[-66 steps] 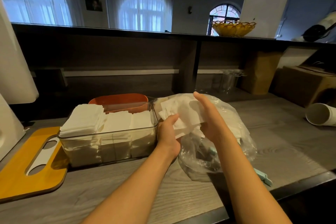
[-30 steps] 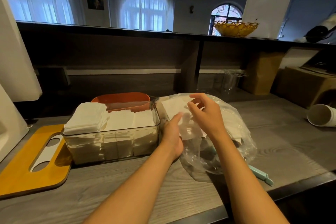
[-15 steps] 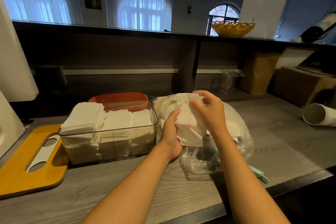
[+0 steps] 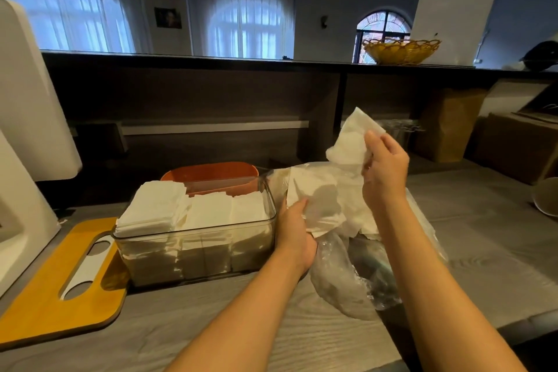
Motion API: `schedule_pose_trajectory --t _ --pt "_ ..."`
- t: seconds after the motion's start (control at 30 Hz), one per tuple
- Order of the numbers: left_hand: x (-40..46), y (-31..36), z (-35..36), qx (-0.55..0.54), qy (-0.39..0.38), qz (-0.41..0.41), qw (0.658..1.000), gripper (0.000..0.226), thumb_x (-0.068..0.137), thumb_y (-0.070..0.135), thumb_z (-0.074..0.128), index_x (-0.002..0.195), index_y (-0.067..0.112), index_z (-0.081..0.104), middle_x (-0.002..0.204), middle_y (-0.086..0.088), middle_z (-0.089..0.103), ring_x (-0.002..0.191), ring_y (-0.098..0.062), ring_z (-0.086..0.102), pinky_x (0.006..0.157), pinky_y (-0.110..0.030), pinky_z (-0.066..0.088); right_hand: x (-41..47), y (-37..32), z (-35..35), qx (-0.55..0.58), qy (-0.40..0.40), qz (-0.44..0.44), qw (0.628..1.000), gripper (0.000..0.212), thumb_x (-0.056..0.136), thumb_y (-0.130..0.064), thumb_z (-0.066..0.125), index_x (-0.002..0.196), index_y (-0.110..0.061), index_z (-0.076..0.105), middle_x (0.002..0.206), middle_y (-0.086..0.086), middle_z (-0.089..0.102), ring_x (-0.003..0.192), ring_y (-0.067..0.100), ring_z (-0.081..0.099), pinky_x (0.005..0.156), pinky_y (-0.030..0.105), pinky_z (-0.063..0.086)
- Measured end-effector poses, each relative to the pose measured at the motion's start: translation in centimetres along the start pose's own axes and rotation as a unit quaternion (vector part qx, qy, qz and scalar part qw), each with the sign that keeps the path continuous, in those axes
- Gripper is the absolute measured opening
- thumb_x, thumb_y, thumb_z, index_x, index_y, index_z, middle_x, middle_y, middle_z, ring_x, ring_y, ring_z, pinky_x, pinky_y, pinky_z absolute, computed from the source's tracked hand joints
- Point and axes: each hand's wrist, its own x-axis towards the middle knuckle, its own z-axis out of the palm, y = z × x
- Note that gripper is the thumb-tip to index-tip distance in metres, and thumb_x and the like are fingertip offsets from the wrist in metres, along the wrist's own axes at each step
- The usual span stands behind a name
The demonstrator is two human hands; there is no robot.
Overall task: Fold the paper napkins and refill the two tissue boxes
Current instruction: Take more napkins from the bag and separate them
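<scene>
A clear tissue box (image 4: 193, 254) on the grey counter holds rows of folded white napkins (image 4: 208, 208). Behind it stands an orange tissue box (image 4: 211, 174). To their right lies a clear plastic bag (image 4: 341, 275) with loose napkins in it. My left hand (image 4: 297, 235) grips a small stack of napkins (image 4: 317, 199) at the bag's mouth. My right hand (image 4: 385, 170) pinches one white napkin (image 4: 351, 139) and holds it up above the bag.
A yellow wooden lid (image 4: 57, 284) with a slot lies left of the clear box. White appliances (image 4: 27, 118) stand at the far left. A white paper cup (image 4: 546, 196) lies at the right edge, cardboard boxes (image 4: 513, 148) behind it. A raised shelf runs along the back.
My right hand has lifted a single napkin up and to the right, away from the stack. My left hand stays by the bag with the remaining napkins.
</scene>
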Motion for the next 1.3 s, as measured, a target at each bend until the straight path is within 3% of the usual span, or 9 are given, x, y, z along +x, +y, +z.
schedule_pose_trajectory --t 0.13,0.3,0.43,0.6,0.73,0.87,1.1,1.2,1.3 --pt "-0.6 0.5 0.2 -0.067 -0.029 -0.030 0.997 0.044 0.103 0.053 0.037 0.112 0.023 0.068 0.096 -0.007 0.078 0.095 -0.027 0.067 0.075 -0.036 0.052 -1.6 1.1 0.4 -0.066 -0.047 0.065 0.995 0.018 0.102 -0.020 0.055 0.089 -0.017 0.068 0.086 0.006 0.066 0.078 0.018 0.065 0.071 0.034 0.056" --pt "-1.1 0.8 0.2 -0.049 -0.042 -0.003 0.998 0.035 0.103 0.042 0.043 0.117 0.021 0.067 0.099 -0.007 0.078 0.098 -0.027 0.068 0.079 -0.038 0.054 -2.1 2.3 0.6 -0.293 -0.102 0.040 0.950 0.025 0.099 -0.018 0.054 0.085 -0.001 0.066 0.076 0.008 0.055 0.073 0.019 0.051 0.066 0.029 0.046" --pt "-1.2 0.6 0.3 -0.052 -0.061 0.006 0.997 0.041 0.104 0.046 0.036 0.112 0.023 0.069 0.108 -0.009 0.076 0.107 -0.029 0.067 0.092 -0.043 0.051 -1.6 1.7 0.8 -0.272 -0.060 0.074 0.958 0.015 0.094 -0.005 0.054 0.080 -0.004 0.062 0.072 0.006 0.048 0.070 0.017 0.046 0.062 0.027 0.042" --pt "-1.3 0.7 0.3 -0.055 -0.069 0.015 0.996 0.044 0.104 0.046 0.035 0.114 0.021 0.069 0.108 -0.008 0.076 0.102 -0.026 0.069 0.087 -0.042 0.052 -2.3 2.9 0.9 -0.323 -0.142 0.047 0.935 0.022 0.093 -0.010 0.058 0.079 -0.001 0.071 0.072 0.007 0.055 0.069 0.015 0.049 0.059 0.021 0.041" --pt "-1.4 0.7 0.4 -0.040 -0.060 0.019 0.997 0.040 0.105 0.044 0.035 0.110 0.023 0.069 0.102 -0.007 0.078 0.102 -0.026 0.068 0.094 -0.045 0.051 -2.2 3.4 0.9 -0.344 -0.144 -0.001 0.928 0.012 0.091 -0.014 0.066 0.084 -0.014 0.076 0.073 -0.004 0.064 0.071 0.008 0.057 0.059 0.017 0.043" --pt "-1.1 0.6 0.2 -0.054 -0.063 0.020 0.996 0.039 0.104 0.044 0.038 0.114 0.023 0.068 0.109 -0.010 0.075 0.108 -0.029 0.065 0.104 -0.050 0.045 -2.3 3.3 0.8 -0.314 -0.138 -0.035 0.939 0.008 0.089 -0.014 0.070 0.086 -0.021 0.074 0.079 -0.011 0.066 0.079 0.008 0.063 0.063 0.016 0.047" --pt "-1.1 0.6 0.3 -0.061 -0.059 0.007 0.996 0.043 0.103 0.044 0.038 0.106 0.020 0.072 0.101 -0.012 0.077 0.098 -0.029 0.067 0.093 -0.046 0.049 -1.8 1.7 0.0 -0.091 -0.096 -0.013 0.991 0.011 0.089 -0.007 0.069 0.097 -0.014 0.069 0.091 -0.003 0.068 0.088 0.015 0.065 0.070 0.024 0.057" --pt "-1.0 0.6 0.2 -0.051 -0.042 0.004 0.998 0.041 0.101 0.048 0.041 0.114 0.022 0.070 0.105 -0.009 0.075 0.100 -0.028 0.066 0.090 -0.042 0.049 -1.7 1.0 -0.3 0.023 -0.105 0.030 0.994 0.021 0.091 -0.007 0.066 0.109 -0.018 0.067 0.102 0.000 0.069 0.090 0.018 0.069 0.076 0.033 0.061" --pt "-1.1 0.4 0.2 -0.039 -0.034 0.006 0.999 0.046 0.100 0.054 0.040 0.115 0.024 0.071 0.110 -0.010 0.074 0.100 -0.027 0.066 0.090 -0.041 0.049 -1.6 1.4 -0.1 -0.004 -0.086 0.044 0.995 0.027 0.093 -0.008 0.066 0.114 -0.024 0.065 0.109 0.003 0.069 0.092 0.020 0.071 0.077 0.033 0.062"
